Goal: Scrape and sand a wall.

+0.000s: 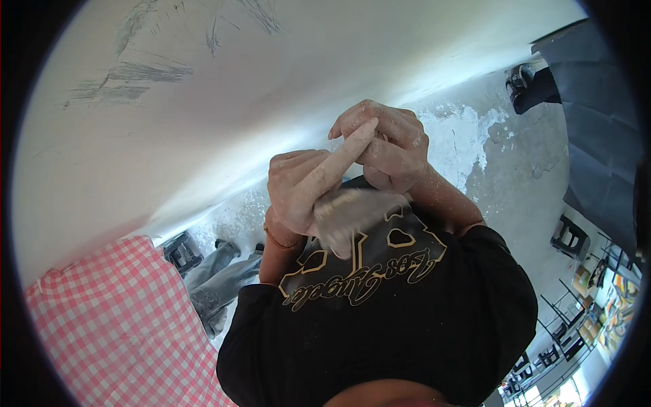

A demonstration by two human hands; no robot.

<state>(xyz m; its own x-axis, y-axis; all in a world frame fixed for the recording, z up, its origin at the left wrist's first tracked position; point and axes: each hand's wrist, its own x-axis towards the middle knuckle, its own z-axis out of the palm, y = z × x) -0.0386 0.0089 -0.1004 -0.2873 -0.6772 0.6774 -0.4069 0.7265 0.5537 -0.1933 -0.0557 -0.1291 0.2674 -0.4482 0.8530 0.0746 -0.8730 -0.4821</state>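
Across the far left we see a broad pale surface (203,102) scored with dark grey scuffs. At the middle, the left hand (290,191) and right hand (399,146) meet, both dusted white; one straight digit (337,161) of the left reaches to the right hand's curled fingers (390,122). Just nearer to us hangs a pale blurred thing (356,214) (we cannot make out what it is), and we cannot tell whether either hand grasps it. A thin band (277,237) circles the left wrist. Nearer still is our black shirt (380,325), printed in gold outline. To the near left spreads a pink-and-white checked cloth (129,319), with jeans-clad legs (213,275) beside it. To the right we see white-splotched grey floor (522,163), a dark grey cloth (603,115), a shoe (521,78) and a black stool (569,237).
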